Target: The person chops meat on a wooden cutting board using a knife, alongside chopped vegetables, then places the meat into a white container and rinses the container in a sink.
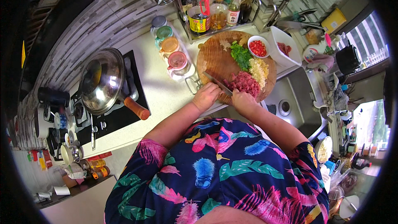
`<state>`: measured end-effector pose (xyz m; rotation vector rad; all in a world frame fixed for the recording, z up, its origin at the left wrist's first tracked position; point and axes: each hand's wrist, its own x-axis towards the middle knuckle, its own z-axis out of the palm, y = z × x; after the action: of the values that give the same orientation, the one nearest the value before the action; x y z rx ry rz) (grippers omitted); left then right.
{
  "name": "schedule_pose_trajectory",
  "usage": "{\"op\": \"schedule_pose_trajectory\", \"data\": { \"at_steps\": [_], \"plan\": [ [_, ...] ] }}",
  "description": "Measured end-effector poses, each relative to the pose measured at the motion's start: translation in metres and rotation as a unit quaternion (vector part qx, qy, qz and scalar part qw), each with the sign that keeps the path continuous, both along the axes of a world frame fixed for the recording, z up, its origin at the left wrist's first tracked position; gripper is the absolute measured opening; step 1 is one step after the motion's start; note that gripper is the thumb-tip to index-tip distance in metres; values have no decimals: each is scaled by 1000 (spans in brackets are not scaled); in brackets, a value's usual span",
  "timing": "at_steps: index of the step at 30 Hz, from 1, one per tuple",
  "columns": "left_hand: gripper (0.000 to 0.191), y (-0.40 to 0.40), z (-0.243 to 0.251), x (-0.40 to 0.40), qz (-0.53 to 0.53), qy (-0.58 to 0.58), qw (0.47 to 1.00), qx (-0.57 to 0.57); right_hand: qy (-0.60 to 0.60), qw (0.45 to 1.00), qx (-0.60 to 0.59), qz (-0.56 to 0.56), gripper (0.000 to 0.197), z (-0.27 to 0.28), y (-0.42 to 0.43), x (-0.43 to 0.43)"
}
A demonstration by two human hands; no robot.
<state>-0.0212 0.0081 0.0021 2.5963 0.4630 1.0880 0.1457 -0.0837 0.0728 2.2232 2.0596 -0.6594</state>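
My right hand (244,101) grips the handle of a kitchen knife (217,83), whose blade slants up and left over a round wooden chopping board (214,53). At the board's near left edge, my left hand (207,95) lies close beside the blade with its fingers bent; whether it holds anything is hidden. Chopped red meat (245,84) is heaped right of the knife. Beyond it are chopped light garlic or ginger (258,72) and cut green leaves (241,56). A white bowl of chopped red chilli (258,48) stands at the board's far right.
A white plastic tub (284,48) with meat stands by the steel sink (290,99) on the right. Lidded seasoning jars (178,62) stand left of the board, below a bottle rack (217,26). A lidded wok (104,82) sits on the gas hob (133,84), its wooden handle pointing towards me.
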Motion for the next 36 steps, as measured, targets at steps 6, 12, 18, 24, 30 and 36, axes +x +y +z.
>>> {"op": "schedule_pose_trajectory", "data": {
  "at_steps": [6,12,18,24,30,36],
  "plan": [
    [13,2,-1,2,0,25,1000,3,21,999,20,-43,18,-22,28,-15],
    [10,3,0,-1,-7,33,999,-8,32,995,75,-58,26,-36,35,-3],
    [13,2,-5,1,8,-8,1000,-1,12,998,57,4,20,-5,-1,8],
    [14,-2,-3,0,5,2,1000,3,-2,999,41,18,17,-17,-2,3],
    [15,-6,0,-3,0,12,1000,-10,-10,998,64,-5,16,-28,34,-25],
    [11,-1,2,-3,16,28,999,21,6,996,61,-64,21,-24,25,4]
  ]
}}
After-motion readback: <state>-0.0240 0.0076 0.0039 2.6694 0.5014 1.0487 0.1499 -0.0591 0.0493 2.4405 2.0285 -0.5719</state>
